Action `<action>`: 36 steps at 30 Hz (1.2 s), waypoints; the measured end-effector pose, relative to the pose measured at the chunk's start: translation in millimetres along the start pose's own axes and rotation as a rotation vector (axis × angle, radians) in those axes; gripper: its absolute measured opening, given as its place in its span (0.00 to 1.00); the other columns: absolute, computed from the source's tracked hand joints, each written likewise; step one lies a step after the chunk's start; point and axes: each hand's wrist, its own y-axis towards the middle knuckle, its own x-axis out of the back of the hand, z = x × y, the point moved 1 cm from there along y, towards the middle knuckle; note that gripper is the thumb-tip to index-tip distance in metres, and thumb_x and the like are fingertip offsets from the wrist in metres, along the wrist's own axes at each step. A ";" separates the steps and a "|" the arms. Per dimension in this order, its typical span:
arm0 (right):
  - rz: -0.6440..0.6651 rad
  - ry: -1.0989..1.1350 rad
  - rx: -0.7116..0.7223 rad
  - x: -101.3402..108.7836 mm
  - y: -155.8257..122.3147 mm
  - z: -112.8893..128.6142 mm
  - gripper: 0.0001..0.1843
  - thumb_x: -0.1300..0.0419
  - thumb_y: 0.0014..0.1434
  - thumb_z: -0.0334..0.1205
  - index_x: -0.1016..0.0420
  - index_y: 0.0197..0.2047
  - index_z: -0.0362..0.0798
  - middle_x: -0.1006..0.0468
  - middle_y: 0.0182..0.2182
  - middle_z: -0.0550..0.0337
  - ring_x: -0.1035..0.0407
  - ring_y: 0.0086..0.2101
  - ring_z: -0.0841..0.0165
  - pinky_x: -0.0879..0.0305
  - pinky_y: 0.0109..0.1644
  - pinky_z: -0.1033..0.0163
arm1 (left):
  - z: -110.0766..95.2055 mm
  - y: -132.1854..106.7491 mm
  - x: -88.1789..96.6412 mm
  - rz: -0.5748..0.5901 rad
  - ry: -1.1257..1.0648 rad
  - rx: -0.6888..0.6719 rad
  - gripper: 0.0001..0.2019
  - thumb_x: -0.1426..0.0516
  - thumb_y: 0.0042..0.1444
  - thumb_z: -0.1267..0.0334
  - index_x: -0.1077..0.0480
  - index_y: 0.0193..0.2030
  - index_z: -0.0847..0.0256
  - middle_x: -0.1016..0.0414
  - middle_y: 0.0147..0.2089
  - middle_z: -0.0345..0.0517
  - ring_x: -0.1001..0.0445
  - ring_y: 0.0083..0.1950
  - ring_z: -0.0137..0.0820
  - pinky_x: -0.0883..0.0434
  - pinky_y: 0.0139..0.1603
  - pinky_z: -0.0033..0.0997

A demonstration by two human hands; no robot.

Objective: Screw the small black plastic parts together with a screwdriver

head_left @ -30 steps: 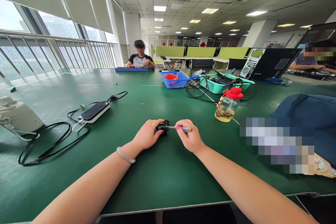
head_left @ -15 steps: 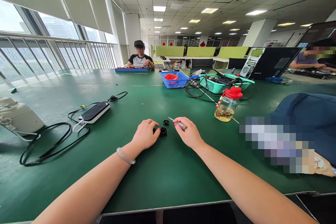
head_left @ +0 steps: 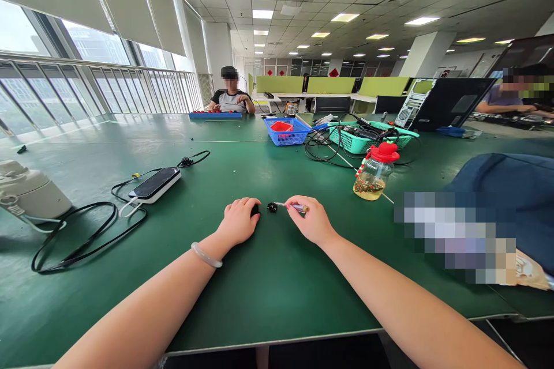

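My right hand [head_left: 312, 218] is closed round the clear, purplish handle of a screwdriver [head_left: 299, 207]. Its thin metal shaft points left, with the tip at a small round black part [head_left: 272, 207] on the green table [head_left: 277, 288]; I cannot tell whether they touch. To the left, my left hand [head_left: 238, 220] has its fingers curled round another small black piece [head_left: 255, 209], mostly covered by the fingers and thumb. A pale bracelet [head_left: 206, 255] circles my left wrist.
A white device with a dark screen [head_left: 154, 183] and black cables lies left, near a pale bottle [head_left: 32, 193]. On the right stand a red-lidded jar [head_left: 375, 176] and a dark blue bag [head_left: 511, 190]. Farther off are a blue basket [head_left: 288, 137], a green basket [head_left: 359, 143] and two people.
My left hand has drawn the black piece leftward, away from the round part. The screwdriver has swung level, its tip now lower, at the round part.
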 end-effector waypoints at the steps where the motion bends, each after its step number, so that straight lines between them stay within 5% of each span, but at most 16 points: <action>1: -0.008 0.011 0.001 1.8 -0.6 1.6 0.09 0.46 0.60 0.39 0.26 0.31 0.53 0.20 0.30 0.62 0.28 0.34 0.64 0.35 0.44 0.58 | 1.2 0.1 0.6 -0.006 -0.016 0.017 0.17 0.47 0.59 0.57 0.34 0.55 0.52 0.30 0.58 0.48 0.36 0.62 0.46 0.40 0.63 0.55; 6: -0.101 0.063 0.052 8.5 -3.6 6.8 0.11 0.47 0.61 0.41 0.27 0.30 0.52 0.21 0.28 0.60 0.29 0.34 0.63 0.34 0.41 0.59 | -3.4 -4.2 2.2 0.056 -0.076 -0.088 0.28 0.46 0.56 0.45 0.40 0.63 0.47 0.34 0.63 0.49 0.39 0.65 0.46 0.44 0.65 0.57; 14: -0.306 -0.104 0.090 8.3 1.5 -7.5 0.11 0.48 0.63 0.40 0.28 0.31 0.51 0.22 0.27 0.60 0.30 0.31 0.64 0.37 0.40 0.60 | -32.0 -6.6 -7.6 0.010 -0.050 -0.012 0.20 0.45 0.57 0.45 0.30 0.53 0.48 0.30 0.57 0.48 0.35 0.59 0.47 0.46 0.62 0.63; 19: -0.230 -0.395 0.448 -3.3 0.2 -2.7 0.08 0.46 0.61 0.34 0.28 0.32 0.49 0.24 0.25 0.62 0.34 0.28 0.68 0.43 0.45 0.58 | -35.6 -8.4 -11.1 -0.003 0.027 -0.047 0.11 0.47 0.60 0.55 0.26 0.44 0.51 0.28 0.52 0.46 0.33 0.56 0.42 0.39 0.59 0.52; 25: -0.012 -0.624 0.797 -19.5 -10.3 7.9 0.08 0.47 0.60 0.34 0.26 0.34 0.47 0.26 0.27 0.59 0.39 0.30 0.66 0.48 0.46 0.56 | -28.3 -14.9 -7.6 0.011 0.051 -0.059 0.13 0.48 0.59 0.58 0.28 0.47 0.54 0.31 0.55 0.50 0.34 0.57 0.43 0.36 0.58 0.47; 36: -0.037 -0.715 0.658 -16.4 -18.6 5.1 0.08 0.47 0.60 0.33 0.26 0.33 0.46 0.26 0.26 0.58 0.41 0.29 0.66 0.52 0.46 0.56 | 23.5 -49.2 25.4 0.019 0.069 0.018 0.12 0.44 0.56 0.55 0.25 0.43 0.54 0.28 0.52 0.49 0.30 0.53 0.41 0.32 0.57 0.42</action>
